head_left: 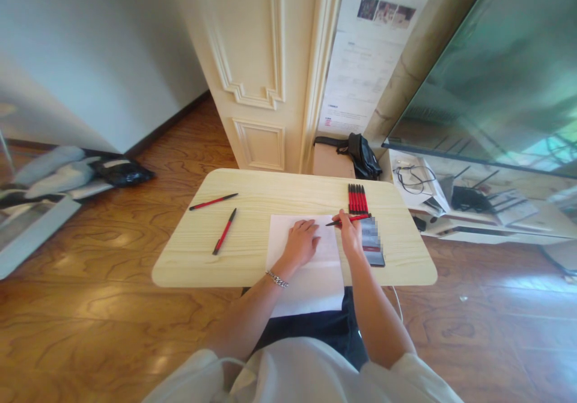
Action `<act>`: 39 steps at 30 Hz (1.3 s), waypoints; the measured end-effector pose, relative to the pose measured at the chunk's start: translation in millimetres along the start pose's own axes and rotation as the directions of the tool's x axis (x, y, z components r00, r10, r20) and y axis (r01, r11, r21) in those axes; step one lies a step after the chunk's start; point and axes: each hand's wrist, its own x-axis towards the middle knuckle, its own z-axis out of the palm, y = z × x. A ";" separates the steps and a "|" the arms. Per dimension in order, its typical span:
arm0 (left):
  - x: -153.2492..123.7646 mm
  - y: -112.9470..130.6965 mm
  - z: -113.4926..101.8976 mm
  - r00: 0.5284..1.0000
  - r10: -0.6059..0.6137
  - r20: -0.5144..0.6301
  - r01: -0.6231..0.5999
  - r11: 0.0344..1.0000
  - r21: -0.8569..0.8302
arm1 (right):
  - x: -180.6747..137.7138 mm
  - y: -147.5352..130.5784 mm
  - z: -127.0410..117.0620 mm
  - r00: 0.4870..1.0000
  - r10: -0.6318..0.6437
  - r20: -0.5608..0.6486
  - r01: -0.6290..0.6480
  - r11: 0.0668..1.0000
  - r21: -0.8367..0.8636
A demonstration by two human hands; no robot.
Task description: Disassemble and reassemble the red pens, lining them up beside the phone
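My left hand [301, 242] lies flat on a white sheet of paper [311, 286], fingers stretched out, a chain bracelet on its wrist. At the sheet's right edge, my right hand [349, 233] grips a red and black pen [358, 217], its dark tip pointing left over the paper. The paper hangs over the table's near edge. Beside my right wrist lies a phone [372, 244], partly blurred out. Just beyond it, several red and black pens [357, 199] stand side by side in a tight row. Two more lie at the left: one pen [213, 202] farther back, another pen [224, 232] nearer.
The pale wood table [180, 265] has rounded corners. Behind it are a cream panelled door [252, 48] and a black bag [363, 155] on a box. A low cabinet [478, 229] with cables and routers stands right, below a large screen [496, 78]. A cable hangs near my right arm.
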 end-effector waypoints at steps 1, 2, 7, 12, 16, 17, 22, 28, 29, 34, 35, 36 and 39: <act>1.9 -0.9 0.6 1.000 0.002 0.006 -0.002 1.000 0.006 | -1.1 -4.3 -1.2 1.000 0.011 0.009 -0.012 0.996 0.094; 4.1 -1.8 1.4 1.000 0.004 0.010 -0.004 1.000 0.011 | -2.8 -9.1 -2.4 0.999 0.026 0.032 -0.031 0.983 0.183; 14.0 -5.0 4.4 1.000 0.017 -0.012 -0.017 1.000 0.004 | -18.0 -33.0 -8.4 0.975 0.067 0.210 -0.162 0.862 0.481; 12.4 -4.6 -0.3 0.991 0.079 -0.112 -0.087 0.993 -0.074 | -27.4 -42.9 -18.0 0.925 0.166 0.342 -0.344 0.748 0.568; 0.3 1.0 -7.1 0.977 0.033 -0.210 -0.076 0.977 -0.201 | -26.3 -42.2 -25.4 0.921 0.205 0.332 -0.373 0.710 0.597; -3.6 3.2 -8.9 0.976 0.009 -0.218 -0.062 0.969 -0.240 | -25.7 -41.6 -26.6 0.922 0.204 0.328 -0.372 0.700 0.610; -25.7 20.1 -16.1 0.985 -0.127 -0.114 0.058 0.877 -0.477 | -21.6 -43.7 -28.1 0.948 0.180 0.264 -0.316 0.658 0.684; -45.7 55.2 -4.0 0.974 -0.118 0.194 0.227 0.547 -0.805 | -27.8 -61.5 -16.9 1.000 0.025 0.014 -0.028 0.708 0.706; -46.0 61.0 -0.8 0.963 -0.134 0.233 0.269 0.467 -0.842 | -33.1 -63.7 -14.2 1.000 -0.001 -0.008 0.007 0.718 0.696; -34.9 74.0 2.5 0.903 -0.317 0.291 0.285 -0.068 -0.956 | -70.4 -52.0 -13.8 0.999 -0.046 0.011 0.033 0.838 0.545; -31.9 72.7 0.7 0.889 -0.362 0.280 0.249 -0.131 -0.960 | -76.4 -45.3 -18.4 0.999 -0.028 0.035 0.009 0.886 0.463; -29.1 70.5 -1.3 0.877 -0.402 0.264 0.220 -0.153 -0.963 | -80.9 -38.4 -24.5 0.999 -0.007 0.048 -0.010 0.937 0.350; -23.1 62.8 -6.5 0.883 -0.419 0.212 0.234 0.002 -0.972 | -86.7 -23.5 -48.0 0.990 0.043 0.135 -0.035 0.997 -0.062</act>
